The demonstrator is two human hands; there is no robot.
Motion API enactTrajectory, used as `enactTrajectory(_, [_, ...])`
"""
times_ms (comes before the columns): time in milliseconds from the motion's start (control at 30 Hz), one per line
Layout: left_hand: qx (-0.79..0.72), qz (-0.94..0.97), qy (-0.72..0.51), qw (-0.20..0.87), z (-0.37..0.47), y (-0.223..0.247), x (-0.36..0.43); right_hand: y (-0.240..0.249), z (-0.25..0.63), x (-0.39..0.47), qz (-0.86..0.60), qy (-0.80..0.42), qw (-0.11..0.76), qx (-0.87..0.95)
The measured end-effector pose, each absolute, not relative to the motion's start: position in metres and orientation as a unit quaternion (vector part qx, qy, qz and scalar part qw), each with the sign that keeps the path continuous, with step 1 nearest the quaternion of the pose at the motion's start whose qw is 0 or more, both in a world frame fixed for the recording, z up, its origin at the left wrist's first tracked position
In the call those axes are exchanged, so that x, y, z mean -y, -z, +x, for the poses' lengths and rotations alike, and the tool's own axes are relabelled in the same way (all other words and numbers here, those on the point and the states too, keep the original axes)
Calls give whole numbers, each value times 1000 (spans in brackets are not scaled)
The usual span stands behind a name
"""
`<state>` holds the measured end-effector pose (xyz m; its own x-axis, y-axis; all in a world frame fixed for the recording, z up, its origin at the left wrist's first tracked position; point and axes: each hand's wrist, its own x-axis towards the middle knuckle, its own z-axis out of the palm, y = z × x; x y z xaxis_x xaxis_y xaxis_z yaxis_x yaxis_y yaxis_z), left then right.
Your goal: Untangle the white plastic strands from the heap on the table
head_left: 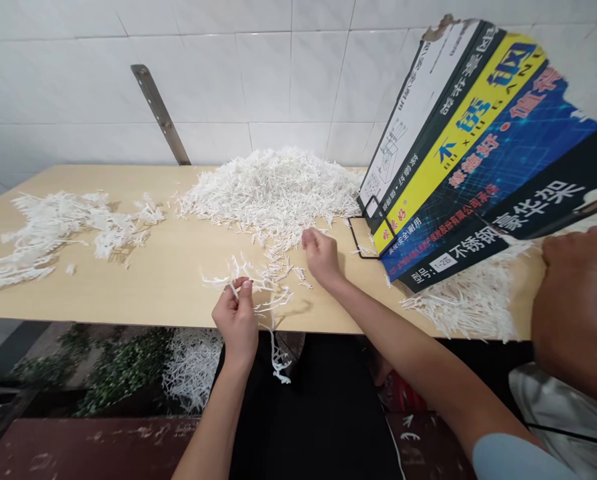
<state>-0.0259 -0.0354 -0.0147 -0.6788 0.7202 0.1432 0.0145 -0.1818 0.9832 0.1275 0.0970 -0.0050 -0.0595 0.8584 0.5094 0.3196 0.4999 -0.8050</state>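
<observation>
My left hand (237,323) is over the table's front edge, its thumb and fingers pinched on a white branching plastic strand (279,367). Thin twig-like arms of the strand spread to both sides, and part of it dangles below the edge. My right hand (323,257) is closed at the near side of a large heap of short white sticks (278,190). Whatever its fingers hold, if anything, is hidden. Between the hands, loose white sticks (278,267) lie scattered on the light wooden table (178,287).
Branching white pieces (53,223) lie in a flat pile on the left. A tall printed cardboard box (458,160) leans at the right, by a black wire frame (361,240). Beyond it are a co-worker's hand (573,267) and more sticks (471,303). More white pieces (193,367) sit below the table.
</observation>
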Motion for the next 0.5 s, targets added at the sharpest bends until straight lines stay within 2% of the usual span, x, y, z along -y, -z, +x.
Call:
enactTrajectory(100, [-553, 293, -728, 279, -27, 13, 37, 9, 133, -114, -481, -285, 566, 605])
enactTrajectory(300, [-424, 217, -803, 359, -33, -4, 59, 4, 129, -116, -443, -274, 584, 623])
enactTrajectory(500, [-392, 141, -794, 443, -39, -15, 116, 7, 129, -115, -442, -268, 576, 633])
